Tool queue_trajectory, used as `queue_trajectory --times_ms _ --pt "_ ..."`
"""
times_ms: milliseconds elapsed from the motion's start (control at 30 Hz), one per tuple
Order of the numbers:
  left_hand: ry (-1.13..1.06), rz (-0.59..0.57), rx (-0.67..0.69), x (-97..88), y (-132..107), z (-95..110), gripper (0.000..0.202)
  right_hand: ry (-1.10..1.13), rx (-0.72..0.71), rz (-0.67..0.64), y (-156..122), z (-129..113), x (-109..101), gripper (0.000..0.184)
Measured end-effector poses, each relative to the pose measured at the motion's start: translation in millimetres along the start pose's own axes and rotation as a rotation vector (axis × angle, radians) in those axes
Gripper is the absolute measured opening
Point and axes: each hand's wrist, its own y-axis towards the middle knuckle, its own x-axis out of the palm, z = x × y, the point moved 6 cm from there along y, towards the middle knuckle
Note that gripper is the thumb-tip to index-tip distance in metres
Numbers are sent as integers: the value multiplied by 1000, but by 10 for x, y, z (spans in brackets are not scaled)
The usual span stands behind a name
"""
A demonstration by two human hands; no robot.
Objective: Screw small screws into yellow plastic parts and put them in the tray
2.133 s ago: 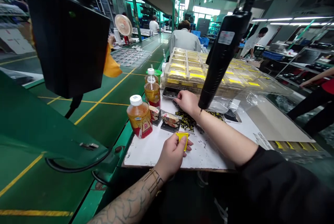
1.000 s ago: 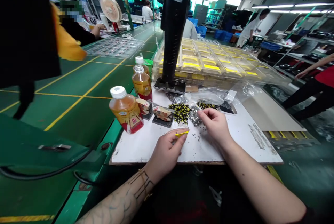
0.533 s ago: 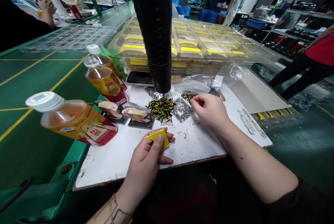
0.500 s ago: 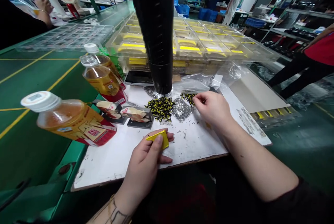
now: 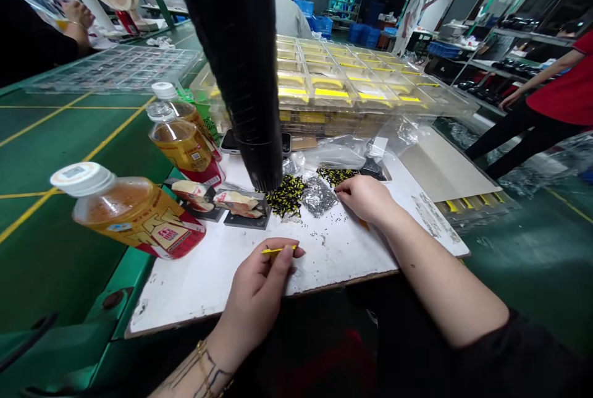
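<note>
My left hand is closed on a small flat yellow piece, held edge-on above the white work board. My right hand rests on the board with its fingers pinched at the edge of a pile of small black-and-yellow parts; whatever they hold is too small to name. A second pile of black-and-yellow parts and a heap of tiny silvery parts lie between the hands. A black hanging tool dangles in front, its tip just above the piles.
Three amber drink bottles stand at the board's left on the green conveyor. Two small black fixtures and a phone sit behind. Stacked clear trays of yellow parts fill the back. A person in red stands right.
My left hand turned the yellow piece from flat-facing to edge-on. My right hand slid slightly left along the black-and-yellow pile. The view shifted, so the hanging tool looms larger.
</note>
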Motion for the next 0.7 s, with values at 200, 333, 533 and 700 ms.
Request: queue_trajectory --times_ms 200,333,533,700 --pt "137 -76 75 -11 11 -10 30 91 44 38 21 41 16 21" --pt "44 -44 8 -34 28 -32 32 236 69 92 -11 47 -74 15" --pt "-161 77 -63 -50 33 -36 43 912 -83 -152 -323 -420 53 40" --pt "-207 141 -46 -83 21 -27 46 1327 -212 -244 -638 -804 242 40"
